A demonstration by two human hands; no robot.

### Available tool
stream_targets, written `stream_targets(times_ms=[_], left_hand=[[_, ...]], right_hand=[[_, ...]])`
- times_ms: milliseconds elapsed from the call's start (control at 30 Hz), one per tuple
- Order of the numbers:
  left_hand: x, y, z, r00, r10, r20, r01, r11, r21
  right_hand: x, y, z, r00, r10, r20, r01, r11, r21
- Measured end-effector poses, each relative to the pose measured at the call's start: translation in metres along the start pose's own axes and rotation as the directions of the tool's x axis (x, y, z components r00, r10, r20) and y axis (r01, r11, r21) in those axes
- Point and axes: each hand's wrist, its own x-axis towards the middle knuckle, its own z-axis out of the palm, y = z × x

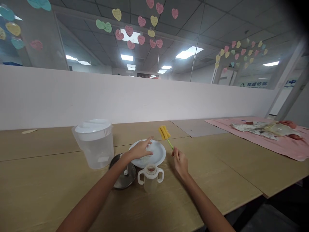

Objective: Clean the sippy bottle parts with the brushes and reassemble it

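My right hand grips the green handle of a brush with a yellow sponge head, held up to the right of a white plate. Over the left part of that plate is my left hand, its thumb and fingers spread apart. Something clear and small lies on the plate under it, too unclear to name. A bottle with two white handles stands upright and uncovered in front of the plate. Left of the bottle is a round metal lid or dish, partly behind my left forearm.
A clear pitcher with a white lid stands at the left. On the far right, a pink cloth bears a crumpled patterned cloth and other items. A grey mat lies near the low white wall behind the table.
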Motion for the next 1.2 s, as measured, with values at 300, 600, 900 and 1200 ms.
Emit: stream_targets(times_ms=[300, 600, 900, 1200], left_hand=[[-0.002, -0.001, -0.006, 0.999, 0.031, -0.023, -0.033, 0.993, -0.117], [-0.021, 0.026, -0.054, 0.96, 0.057, -0.275, -0.119, 0.97, -0.214], [-0.033, 0.055, -0.055, 0.997, 0.075, 0.01, -0.066, 0.925, -0.375], [-0.051, 0.054, -0.085, 0.996, -0.055, -0.07, 0.051, 0.998, -0.047]], right_hand=[[0.0, 0.0, 0.0, 1.0, -0.021, 0.01, 0.021, 0.999, -0.031], [-0.004, 0.006, 0.005, 0.967, -0.252, 0.047, 0.256, 0.952, -0.168], [-0.004, 0.015, 0.002, 0.759, -0.621, -0.194, 0.556, 0.774, -0.304], [-0.01, 0.009, 0.008, 0.881, -0.465, -0.088, 0.45, 0.881, -0.148]])
